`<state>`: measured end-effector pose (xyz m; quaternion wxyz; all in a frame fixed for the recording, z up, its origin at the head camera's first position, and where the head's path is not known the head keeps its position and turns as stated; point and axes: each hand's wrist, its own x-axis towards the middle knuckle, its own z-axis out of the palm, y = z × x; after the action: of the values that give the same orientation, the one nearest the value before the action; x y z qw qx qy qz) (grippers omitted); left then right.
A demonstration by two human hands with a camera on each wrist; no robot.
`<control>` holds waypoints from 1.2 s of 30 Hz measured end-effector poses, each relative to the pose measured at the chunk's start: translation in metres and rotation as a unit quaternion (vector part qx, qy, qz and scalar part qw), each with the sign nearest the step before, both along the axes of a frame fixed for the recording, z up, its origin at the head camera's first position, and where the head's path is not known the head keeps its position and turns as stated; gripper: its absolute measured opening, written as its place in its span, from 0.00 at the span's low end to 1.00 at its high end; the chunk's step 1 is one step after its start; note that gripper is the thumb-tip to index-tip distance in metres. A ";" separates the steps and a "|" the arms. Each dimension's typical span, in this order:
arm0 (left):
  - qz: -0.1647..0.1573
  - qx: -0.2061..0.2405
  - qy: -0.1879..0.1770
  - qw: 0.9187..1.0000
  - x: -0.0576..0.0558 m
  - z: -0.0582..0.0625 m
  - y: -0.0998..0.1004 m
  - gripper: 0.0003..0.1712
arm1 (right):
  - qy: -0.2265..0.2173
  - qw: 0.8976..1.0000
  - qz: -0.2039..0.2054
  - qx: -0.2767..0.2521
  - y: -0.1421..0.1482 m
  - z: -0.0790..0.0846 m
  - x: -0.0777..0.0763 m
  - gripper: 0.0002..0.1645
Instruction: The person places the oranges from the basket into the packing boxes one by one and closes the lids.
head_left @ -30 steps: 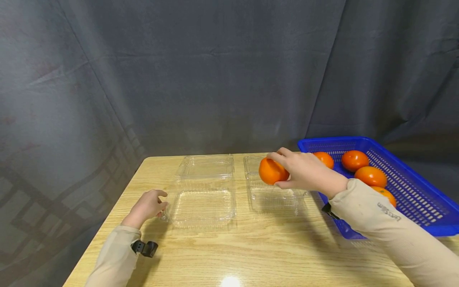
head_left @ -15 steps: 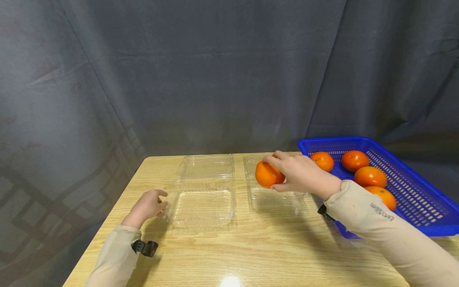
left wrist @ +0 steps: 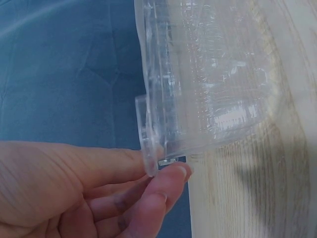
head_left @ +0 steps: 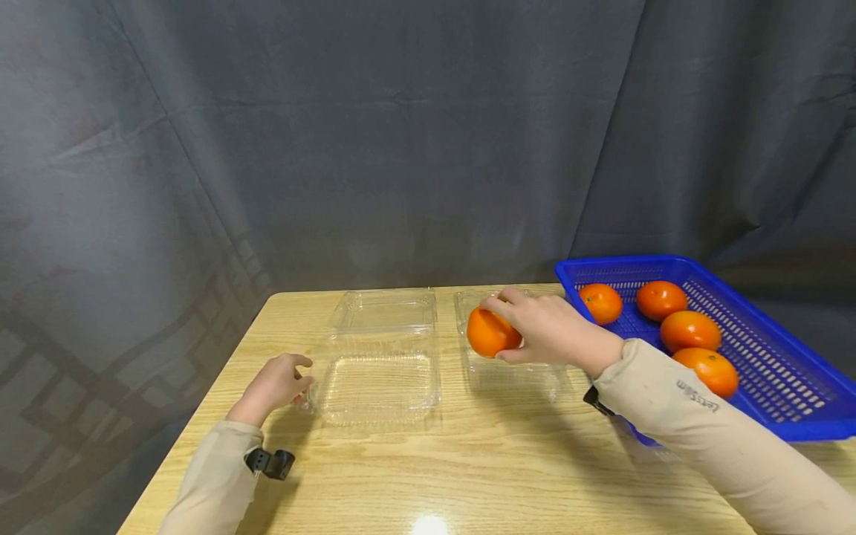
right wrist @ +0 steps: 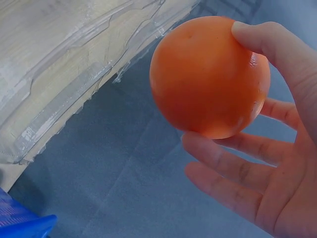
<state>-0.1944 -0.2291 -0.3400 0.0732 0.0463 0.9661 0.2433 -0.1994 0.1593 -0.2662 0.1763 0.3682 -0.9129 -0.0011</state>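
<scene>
My right hand point(head_left: 555, 327) holds a smooth, round orange point(head_left: 490, 333) above the right clear plastic clamshell box point(head_left: 515, 379). In the right wrist view, the thumb lies on one side of the orange point(right wrist: 208, 79) and fingers support it from the other. At the left, my left hand point(head_left: 273, 388) is at the near left corner of another clear clamshell box point(head_left: 377, 386). The left wrist view shows thumb and fingertips pinching that box's edge tab point(left wrist: 146, 134). Both boxes lie with lids folded back, and the right one is partly hidden by the right hand.
A blue perforated basket point(head_left: 789, 427) stands on the right of the wooden table point(head_left: 428, 475), with several oranges point(head_left: 691, 331) in it. Its near left side is partly behind the right sleeve. A dark curtain point(head_left: 401, 148) hangs behind the table.
My right hand has moved left and slightly down with the orange, farther from the basket and over the right box. The left hand has stayed in place.
</scene>
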 end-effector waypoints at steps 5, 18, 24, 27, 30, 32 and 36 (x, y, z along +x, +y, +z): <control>0.000 0.001 0.002 1.000 0.000 0.000 0.000 0.24 | -0.010 1.000 0.001 -0.003 -0.003 -0.001 0.001 0.36; 0.002 0.000 -0.001 1.000 0.001 0.001 0.001 0.24 | -0.001 1.000 0.014 -0.003 -0.010 -0.007 -0.001 0.36; 0.002 0.002 -0.001 1.000 0.001 0.001 0.000 0.23 | -0.008 1.000 0.015 0.004 -0.014 -0.008 0.000 0.37; 0.003 0.005 -0.002 1.000 0.002 0.001 0.000 0.23 | -0.018 1.000 0.010 0.007 -0.016 -0.008 0.000 0.37; 0.003 0.005 -0.001 1.000 0.002 0.001 0.000 0.23 | -0.021 1.000 0.007 0.011 -0.018 -0.009 0.000 0.37; 0.002 0.004 0.000 1.000 0.001 0.001 0.000 0.23 | -0.018 1.000 0.008 0.013 -0.019 -0.010 0.000 0.37; 0.002 0.004 0.001 1.000 0.001 0.001 0.000 0.23 | -0.014 1.000 0.013 0.013 -0.021 -0.010 0.001 0.37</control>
<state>-0.1937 -0.2290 -0.3392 0.0719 0.0443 0.9652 0.2473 -0.1986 0.1381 -0.2765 0.1591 0.3824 -0.9102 -0.0054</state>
